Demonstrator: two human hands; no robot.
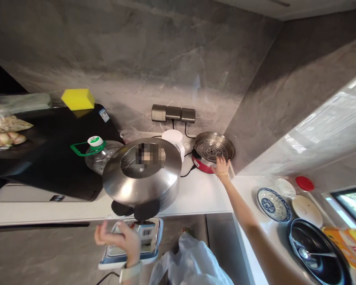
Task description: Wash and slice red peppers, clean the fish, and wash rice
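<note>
A metal steamer basket [210, 147] with a perforated bottom sits in or on a red electric pot [202, 165] near the wall corner. My right hand [221, 167] is at its near rim, fingers reaching over the inside and thumb apart on the outer side. My left hand [121, 237], slightly blurred, hangs in front of the counter edge with loosely bent fingers and holds nothing. Just above it stands a large lidded steel pot [142, 190] with black handles. A white round-topped container [172, 137] is between the two pots.
Left are a black cooktop [56, 158], a green-handled bottle [102, 158] and a yellow block [78, 99]. Wall sockets [173, 113] carry cords. Right are a patterned bowl [273, 204] and a black pot [317, 253]. Below are a blue-white box [158, 237] and a plastic bag [192, 257].
</note>
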